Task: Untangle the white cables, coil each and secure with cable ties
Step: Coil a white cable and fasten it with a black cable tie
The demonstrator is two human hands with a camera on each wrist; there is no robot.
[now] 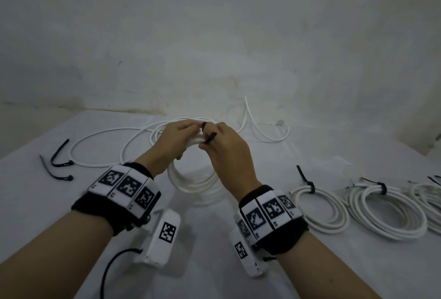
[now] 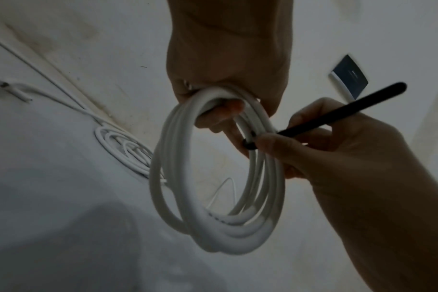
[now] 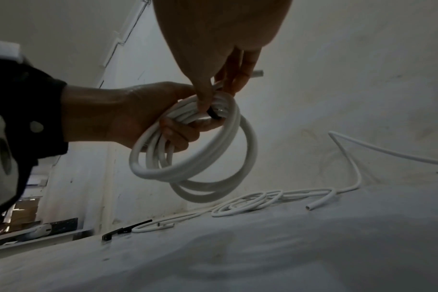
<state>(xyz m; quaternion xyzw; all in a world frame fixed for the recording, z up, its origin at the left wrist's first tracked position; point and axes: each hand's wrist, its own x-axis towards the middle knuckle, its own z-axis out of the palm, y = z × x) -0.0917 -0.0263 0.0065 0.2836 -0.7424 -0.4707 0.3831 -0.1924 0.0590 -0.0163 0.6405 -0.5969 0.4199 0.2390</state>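
Left hand (image 2: 228,65) grips the white coil (image 2: 213,189); right hand (image 2: 343,156) pinches the black cable tie (image 2: 338,112).

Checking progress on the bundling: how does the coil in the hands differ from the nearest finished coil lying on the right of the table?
The held coil hangs upright, off the table; the finished coil lies flat. The held coil's black tie is gripped by the right hand; the finished coil's tie is untouched. Both are white, multi-loop.
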